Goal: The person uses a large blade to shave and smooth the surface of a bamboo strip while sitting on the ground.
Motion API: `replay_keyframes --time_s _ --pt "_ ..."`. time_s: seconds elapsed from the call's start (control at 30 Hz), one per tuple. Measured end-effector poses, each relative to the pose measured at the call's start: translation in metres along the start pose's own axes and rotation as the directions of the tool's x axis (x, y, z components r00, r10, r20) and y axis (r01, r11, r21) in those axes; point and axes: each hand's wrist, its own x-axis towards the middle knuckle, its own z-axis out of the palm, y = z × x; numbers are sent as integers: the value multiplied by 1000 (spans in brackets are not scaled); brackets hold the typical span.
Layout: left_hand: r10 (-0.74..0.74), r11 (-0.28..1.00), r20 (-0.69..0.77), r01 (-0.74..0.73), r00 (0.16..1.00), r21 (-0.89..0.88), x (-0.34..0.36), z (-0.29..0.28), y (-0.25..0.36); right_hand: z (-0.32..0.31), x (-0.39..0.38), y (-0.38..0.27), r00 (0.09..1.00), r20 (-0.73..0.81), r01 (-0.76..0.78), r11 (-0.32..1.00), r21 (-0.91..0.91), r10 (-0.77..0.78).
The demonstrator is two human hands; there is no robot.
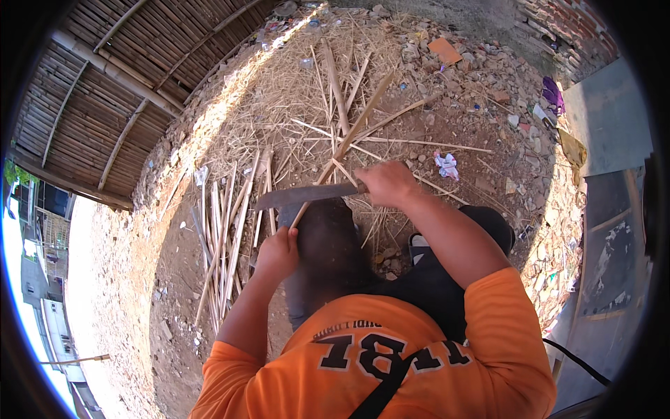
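Observation:
My left hand [279,250] is closed around the near end of a long bamboo strip [357,129], which slants away from me to the upper right. In my right hand [388,183] is the handle of a machete [300,196]. Its broad dark blade points left and crosses the strip just beyond my left fingers, above my left knee. Whether the edge has cut into the strip is too small to tell. A thin sliver [343,170] sticks out by the strip near the blade.
Many split bamboo strips [227,230] lie in a bundle to my left. More sticks and shavings [279,115] cover the ground ahead. A bamboo-slat structure [132,77] stands at the upper left, rubble [516,105] and a grey panel [607,119] at the right.

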Motion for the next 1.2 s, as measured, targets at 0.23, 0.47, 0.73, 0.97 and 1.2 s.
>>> replay_keyframes --time_s 0.23,0.47,0.73,0.97,1.2 --pt "19 1000 6 -19 1000 9 2 -6 4 -13 -3 8 992 -31 -129 985 -114 126" --pt "43 999 -23 -43 999 -25 5 0 0 -1 -5 -7 883 466 -390 644 658 59" --pt "-20 1000 20 20 1000 -18 -4 -9 5 3 -7 -23 998 5 -64 998 11 64" --pt "42 999 1 -42 999 9 1 -5 7 13 -4 6 980 -170 -101 995 22 104" --pt "54 998 -70 -55 996 -6 0 4 3 7 -8 8 809 565 -503 308 807 -160"
